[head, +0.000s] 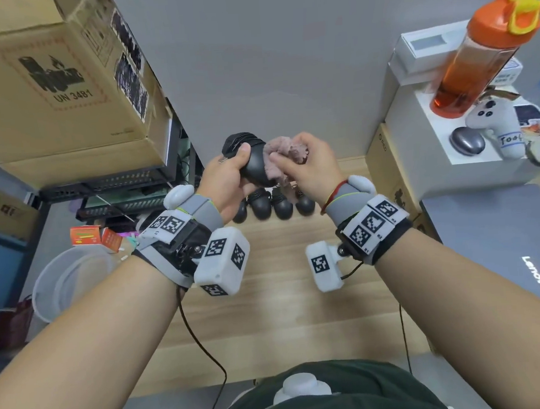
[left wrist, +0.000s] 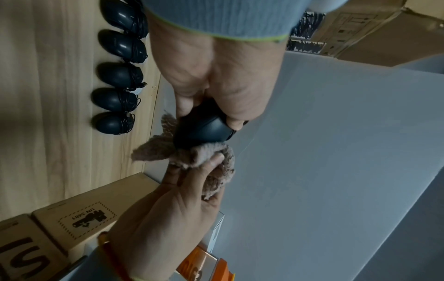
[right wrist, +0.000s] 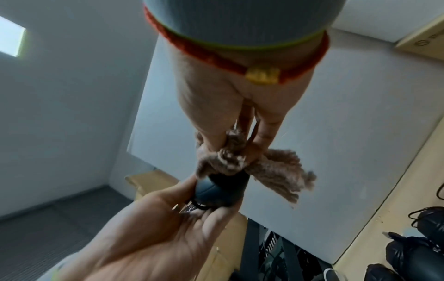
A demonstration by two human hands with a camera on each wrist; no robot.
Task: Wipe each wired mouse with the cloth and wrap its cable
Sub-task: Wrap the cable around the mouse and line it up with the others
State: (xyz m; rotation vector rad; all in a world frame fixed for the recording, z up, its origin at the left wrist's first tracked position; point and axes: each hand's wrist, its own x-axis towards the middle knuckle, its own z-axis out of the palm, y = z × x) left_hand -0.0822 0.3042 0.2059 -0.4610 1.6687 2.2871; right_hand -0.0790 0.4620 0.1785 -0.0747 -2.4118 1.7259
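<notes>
My left hand [head: 234, 171] grips a black wired mouse [head: 255, 166] held up above the wooden desk [head: 268, 314], its cable bundled at the far end [head: 240, 141]. My right hand [head: 310, 164] pinches a fluffy pink-brown cloth [head: 291, 148] and presses it against the mouse's body. In the left wrist view the cloth [left wrist: 211, 161] covers the mouse's [left wrist: 201, 129] far end. The right wrist view shows the cloth [right wrist: 276, 171] bunched over the mouse [right wrist: 221, 190]. Several other black mice [head: 272, 205] with wound cables lie in a row on the desk below.
Cardboard boxes [head: 52, 75] are stacked at the left over a black rack [head: 120, 187]. A grey partition [head: 270, 63] stands behind the desk. At the right are an orange bottle [head: 479, 52] on white boxes, a brown box [head: 385, 157] and a closed laptop [head: 499, 248].
</notes>
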